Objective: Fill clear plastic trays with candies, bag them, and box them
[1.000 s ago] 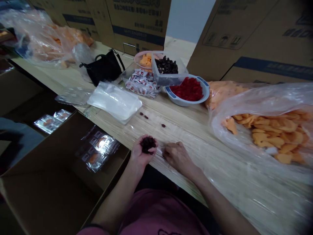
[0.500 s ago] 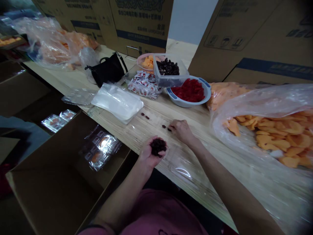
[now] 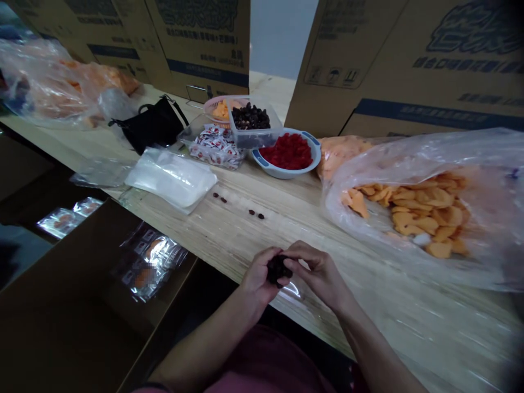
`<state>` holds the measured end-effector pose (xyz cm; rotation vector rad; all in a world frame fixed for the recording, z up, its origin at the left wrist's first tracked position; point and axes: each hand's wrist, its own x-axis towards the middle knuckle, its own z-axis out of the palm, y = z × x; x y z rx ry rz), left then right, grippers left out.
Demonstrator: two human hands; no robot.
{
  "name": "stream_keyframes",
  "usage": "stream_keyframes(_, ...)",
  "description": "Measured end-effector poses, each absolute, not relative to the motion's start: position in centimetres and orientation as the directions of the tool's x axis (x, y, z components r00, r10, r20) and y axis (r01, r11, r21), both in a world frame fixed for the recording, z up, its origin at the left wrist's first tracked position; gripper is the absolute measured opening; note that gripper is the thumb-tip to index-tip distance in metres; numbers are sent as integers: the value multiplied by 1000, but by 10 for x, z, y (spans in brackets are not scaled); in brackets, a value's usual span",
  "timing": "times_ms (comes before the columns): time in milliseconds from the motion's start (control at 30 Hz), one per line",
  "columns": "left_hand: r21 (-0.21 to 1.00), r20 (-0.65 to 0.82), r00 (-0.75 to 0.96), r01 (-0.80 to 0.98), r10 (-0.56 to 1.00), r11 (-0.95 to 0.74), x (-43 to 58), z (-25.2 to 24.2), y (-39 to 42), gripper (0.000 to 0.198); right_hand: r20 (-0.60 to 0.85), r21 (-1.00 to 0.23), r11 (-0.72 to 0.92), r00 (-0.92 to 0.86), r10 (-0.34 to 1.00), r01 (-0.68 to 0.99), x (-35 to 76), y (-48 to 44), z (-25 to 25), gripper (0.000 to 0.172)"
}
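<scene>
My left hand (image 3: 257, 279) is cupped around a small heap of dark raisins (image 3: 277, 271) at the table's front edge. Thumb and fingers of my right hand (image 3: 321, 271) pinch at the heap from the right; what lies between the fingertips is partly hidden. Beyond the hands, two raisins (image 3: 223, 200) lie on clear film on the table, and a second pair of raisins (image 3: 261, 216) lies farther right. A clear plastic tub (image 3: 256, 141) of similar dark pieces rests tilted against a blue-white bowl (image 3: 289, 173) of red dried pieces.
A stack of clear bags (image 3: 170, 180) lies on the table, with a tray of small sachets (image 3: 216, 144) behind. At right is a big plastic bag of orange slices (image 3: 429, 213). An open carton (image 3: 73, 322) stands below left. A black bag (image 3: 151, 125) and tall cartons (image 3: 196, 43) stand behind.
My right hand has drawn back from the raisins on the table to the heap in my left hand. One raisin formerly at its fingertips now lies free. The view has shifted right.
</scene>
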<state>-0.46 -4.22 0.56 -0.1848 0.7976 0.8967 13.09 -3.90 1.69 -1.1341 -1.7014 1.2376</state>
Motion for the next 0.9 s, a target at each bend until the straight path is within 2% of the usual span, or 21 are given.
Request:
stream_keyframes(67,193,-700,346,-750,625,632,-1,4,-45,9,-12,-983,51,-338,941,177,140,-41,15,23)
stream_keyframes(167,208,-718,330,-739,613,641,2,3,-46,9,-80,-975,-11,-302,950,223,146,-43,18,24)
stream_keyframes(367,196,-662,404,-719,631,667,1,0,-48,12,23,-976,70,-219,975,206,158,-27,14,18)
stream_keyframes(467,202,-652,411,-716,637,669,1,0,-48,13,54,-923,91,-108,993,373,166,-5,-1,14)
stream_keyframes(567,215,-644,412,-711,645,669,2,1,-46,11,86,-792,134,-108,990,596,166,16,-18,5)
stream_keyframes(800,227,-651,390,-719,652,657,5,3,-43,9,144,-522,208,-155,977,827,156,21,-32,13)
stream_keyframes(833,227,-654,386,-720,650,656,5,3,-43,8,156,-520,219,-160,975,826,157,17,-29,13)
stream_keyframes(900,235,-665,379,-711,643,663,8,4,-43,7,170,-625,252,-186,968,738,162,3,-21,13)
